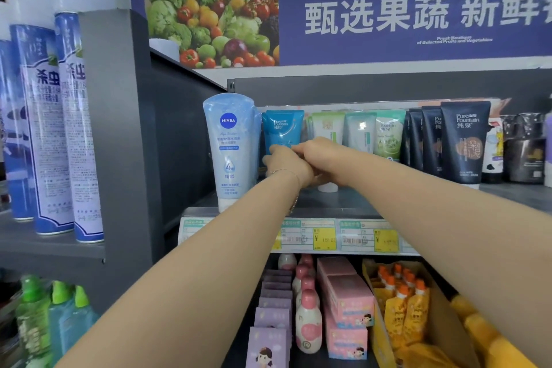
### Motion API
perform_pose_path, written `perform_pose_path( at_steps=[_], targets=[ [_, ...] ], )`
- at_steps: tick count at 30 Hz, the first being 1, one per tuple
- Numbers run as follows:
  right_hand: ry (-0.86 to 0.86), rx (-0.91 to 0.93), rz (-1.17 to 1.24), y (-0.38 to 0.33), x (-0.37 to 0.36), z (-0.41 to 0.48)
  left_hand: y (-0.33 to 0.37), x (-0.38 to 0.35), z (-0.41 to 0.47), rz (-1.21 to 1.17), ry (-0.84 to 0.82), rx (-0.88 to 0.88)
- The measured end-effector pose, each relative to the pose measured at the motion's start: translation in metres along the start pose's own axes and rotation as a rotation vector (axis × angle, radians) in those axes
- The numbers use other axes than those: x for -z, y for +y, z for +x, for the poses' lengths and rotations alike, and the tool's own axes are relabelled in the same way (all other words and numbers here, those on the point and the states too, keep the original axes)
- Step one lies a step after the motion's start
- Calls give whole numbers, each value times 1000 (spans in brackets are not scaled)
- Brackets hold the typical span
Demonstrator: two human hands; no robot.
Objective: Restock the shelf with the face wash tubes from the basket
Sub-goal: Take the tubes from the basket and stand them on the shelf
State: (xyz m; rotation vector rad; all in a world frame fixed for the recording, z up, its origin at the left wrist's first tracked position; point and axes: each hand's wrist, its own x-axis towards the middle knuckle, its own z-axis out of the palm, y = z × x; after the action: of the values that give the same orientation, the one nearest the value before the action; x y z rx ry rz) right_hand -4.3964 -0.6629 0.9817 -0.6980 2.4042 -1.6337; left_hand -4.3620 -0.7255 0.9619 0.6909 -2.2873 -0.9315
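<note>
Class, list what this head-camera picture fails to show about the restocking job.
Head view:
Basket: out of frame.
Teal plastic face wash tube: lower half hidden behind both hands.
Left hand, right hand: grip unclear, fingers face away.
Yellow paper price labels: digits blurred.
</note>
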Motion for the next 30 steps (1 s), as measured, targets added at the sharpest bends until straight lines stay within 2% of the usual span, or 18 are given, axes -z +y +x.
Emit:
perform_pose_path(
  at_steps=[8, 14, 20, 25, 30],
  targets=[
    [144, 351, -662, -4, 31, -55, 4, 9, -40, 146, 47, -305],
    [200, 531, -1006, 12, 52, -99, 4, 2, -77, 358, 147, -522],
    [280, 611, -1139, 38, 71, -128, -8, -5, -98, 465, 228, -725],
    [347, 675, -1127, 67, 89, -146, -17, -6, -114, 438, 293, -852],
    [362, 734, -1081, 89, 109, -167, -17, -17, -142, 482, 277, -927]
  ],
)
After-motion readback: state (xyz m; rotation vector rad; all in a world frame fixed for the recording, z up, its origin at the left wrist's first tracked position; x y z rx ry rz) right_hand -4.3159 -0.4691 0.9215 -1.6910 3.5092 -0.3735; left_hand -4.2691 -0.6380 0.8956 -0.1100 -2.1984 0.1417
